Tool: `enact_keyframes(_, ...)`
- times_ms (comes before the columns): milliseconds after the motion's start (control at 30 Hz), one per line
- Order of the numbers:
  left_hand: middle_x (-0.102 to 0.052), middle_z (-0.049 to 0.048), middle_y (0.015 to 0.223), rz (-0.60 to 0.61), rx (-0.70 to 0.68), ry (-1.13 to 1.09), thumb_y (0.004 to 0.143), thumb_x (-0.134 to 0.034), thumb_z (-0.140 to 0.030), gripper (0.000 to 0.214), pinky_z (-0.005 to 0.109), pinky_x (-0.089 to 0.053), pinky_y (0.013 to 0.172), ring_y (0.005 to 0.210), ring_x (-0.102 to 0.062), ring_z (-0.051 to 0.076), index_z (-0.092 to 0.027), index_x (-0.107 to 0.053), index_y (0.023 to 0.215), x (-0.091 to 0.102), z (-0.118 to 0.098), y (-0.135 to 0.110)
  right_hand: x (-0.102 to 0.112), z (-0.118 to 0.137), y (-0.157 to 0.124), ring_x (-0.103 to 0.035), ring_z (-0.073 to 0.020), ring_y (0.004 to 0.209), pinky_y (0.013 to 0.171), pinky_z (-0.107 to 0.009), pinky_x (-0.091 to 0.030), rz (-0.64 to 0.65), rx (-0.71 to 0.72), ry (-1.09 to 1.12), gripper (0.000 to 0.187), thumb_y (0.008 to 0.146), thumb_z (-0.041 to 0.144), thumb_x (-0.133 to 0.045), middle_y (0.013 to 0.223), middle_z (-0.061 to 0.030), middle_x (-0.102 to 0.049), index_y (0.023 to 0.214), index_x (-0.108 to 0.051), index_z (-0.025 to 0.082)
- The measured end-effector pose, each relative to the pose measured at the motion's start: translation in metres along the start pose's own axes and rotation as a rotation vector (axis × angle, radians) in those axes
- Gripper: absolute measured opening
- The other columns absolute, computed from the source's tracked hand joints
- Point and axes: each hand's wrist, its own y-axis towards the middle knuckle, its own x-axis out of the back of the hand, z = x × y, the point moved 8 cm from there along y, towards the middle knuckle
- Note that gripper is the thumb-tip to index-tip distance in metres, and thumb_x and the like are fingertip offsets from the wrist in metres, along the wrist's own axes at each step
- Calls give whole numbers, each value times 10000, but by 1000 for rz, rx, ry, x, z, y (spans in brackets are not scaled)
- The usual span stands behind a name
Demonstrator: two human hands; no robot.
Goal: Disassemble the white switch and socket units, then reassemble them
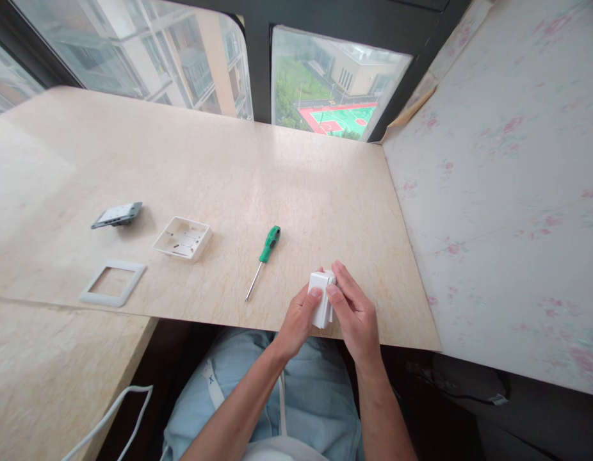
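Head cam: small white plastic block [321, 298], boxy w/ rounded corners, sits between both my hands at the near edge of the beige marble-look tabletop [277, 166], over my lap rather than resting on the top. My left hand [299, 320] is curled round its left side, thumb on the upper face. My right hand [357, 314] clamps the right side, thumb pressed on top next to the other thumb. Both grips are closed tight on the block, nothing else in them. I'd say it takes two hands because the piece is small and slippery, and opposing thumbs stop it twisting.

The rest is spread out to my left, each piece apart from the others, prob. so nothing gets mixed up. The green-handled screwdriver [262, 261] is nearest, tip toward me. Then comes the white square plastic tray [182, 238], open side up. The white square frame [113, 282] lies flat near the table's front edge, and the grey-edged flat plate [117, 214] is farthest off.

Hard to see: my fingers cover the block's underside and far face, so I can't tell what's on them. Holes or markings inside the tray are too small to read. A white cable [109, 416] runs out of frame at bottom left, both ends cut off.
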Motion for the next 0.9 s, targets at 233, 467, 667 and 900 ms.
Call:
enact_keyframes(233,-658,121,1341,-89,-13,-74,914,-572,-632,654,402,-439,1068,1229,-603,301,-182,-589,1389,4,2,-1,-7,7,1,-489,-280,1406,1184,-521,-370,122,78,-48,374,937,360,-650,1521,-31,-525,1309,-668,330)
enact_keyframes(467,-709,111,1255,-157,37,-231,891,-613,-623,605,410,-458,1062,1224,-617,306,-189,-655,1311,7,3,0,-20,13,1,-386,-281,1472,1213,-535,-297,200,133,-197,520,923,387,-665,1577,-27,-451,1429,-556,346)
enact_keyframes(667,-724,163,1183,-56,229,-386,920,-560,-616,600,423,-557,925,1088,-680,310,-131,-671,1256,9,7,2,-6,-15,1,-466,-320,1411,1173,-540,-347,159,-140,49,722,868,549,-683,1563,-101,-469,1499,-475,267)
enact_keyframes(900,-730,186,1083,113,464,-200,925,-494,-661,638,402,-613,608,874,-720,306,-128,-642,1244,8,12,-1,7,-24,22,-652,-306,1164,962,-420,-518,173,-280,87,636,790,645,-714,1341,-139,-674,1255,-697,212)
